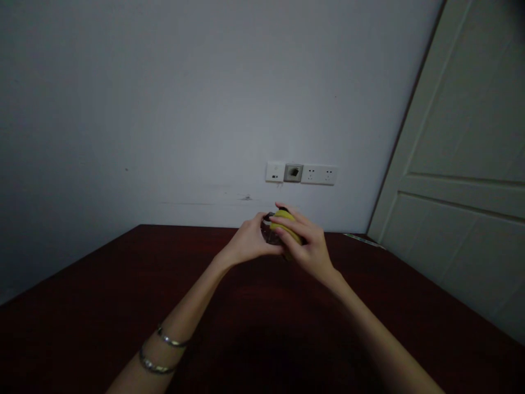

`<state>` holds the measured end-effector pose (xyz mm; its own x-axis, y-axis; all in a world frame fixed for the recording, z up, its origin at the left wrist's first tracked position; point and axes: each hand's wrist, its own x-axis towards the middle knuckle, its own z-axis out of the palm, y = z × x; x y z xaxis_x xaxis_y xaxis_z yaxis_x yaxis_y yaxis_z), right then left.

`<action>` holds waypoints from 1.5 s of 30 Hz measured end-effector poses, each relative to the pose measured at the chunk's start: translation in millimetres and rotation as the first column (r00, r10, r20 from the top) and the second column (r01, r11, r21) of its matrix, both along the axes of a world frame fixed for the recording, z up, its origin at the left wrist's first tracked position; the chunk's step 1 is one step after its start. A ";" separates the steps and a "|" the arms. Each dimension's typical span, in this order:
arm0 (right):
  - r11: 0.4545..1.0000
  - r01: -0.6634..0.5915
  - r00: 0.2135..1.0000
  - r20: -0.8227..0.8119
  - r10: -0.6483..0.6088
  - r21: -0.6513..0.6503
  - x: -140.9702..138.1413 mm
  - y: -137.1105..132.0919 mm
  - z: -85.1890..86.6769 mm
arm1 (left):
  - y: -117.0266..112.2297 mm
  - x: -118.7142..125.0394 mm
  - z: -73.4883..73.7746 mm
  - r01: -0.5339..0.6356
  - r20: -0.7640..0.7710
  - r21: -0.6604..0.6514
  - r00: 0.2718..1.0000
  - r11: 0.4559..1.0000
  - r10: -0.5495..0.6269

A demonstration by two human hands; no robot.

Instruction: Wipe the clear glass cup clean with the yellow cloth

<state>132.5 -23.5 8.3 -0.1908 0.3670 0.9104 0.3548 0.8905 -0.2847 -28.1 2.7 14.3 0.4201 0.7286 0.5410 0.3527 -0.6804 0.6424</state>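
Observation:
Above the dark red table, in the middle of the head view, my two hands are close together. My left hand (248, 241) is curled around a clear glass (268, 234), which is tilted and partly hidden by my fingers. A yellow sponge (284, 217) with a rounded edge is in the grip of my right hand (307, 241). It is pressed against the right end of the glass, and my fingers cover much of it. The dim light hides the finer detail of both things.
The dark red table (143, 273) runs back to a pale wall (184, 109). Wall sockets (319, 175) and a grey plate (293, 173) sit just behind my hands. A thin flat strip (363, 239) lies at the back right edge, beside a white panelled door (463, 164).

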 end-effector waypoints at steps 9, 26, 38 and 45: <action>0.998 0.054 0.996 0.071 -0.057 0.036 -1.3 -0.2 -1.5 | 1.9 1.0 -2.2 -0.074 0.008 -0.021 0.997 0.997 0.075; 0.975 -0.111 0.967 -0.247 0.061 -0.194 4.0 9.4 -3.0 | 6.6 -0.6 -2.0 0.112 0.149 -0.173 0.985 0.979 -0.086; 0.979 -0.131 0.975 -0.197 0.099 -0.157 6.3 7.5 -3.0 | 0.5 1.3 3.6 0.318 0.362 -0.313 0.911 0.895 -0.198; 0.978 -0.184 0.980 -0.089 0.175 -0.097 8.5 5.2 -3.2 | 4.7 0.1 1.8 0.331 0.378 -0.319 0.904 0.888 -0.201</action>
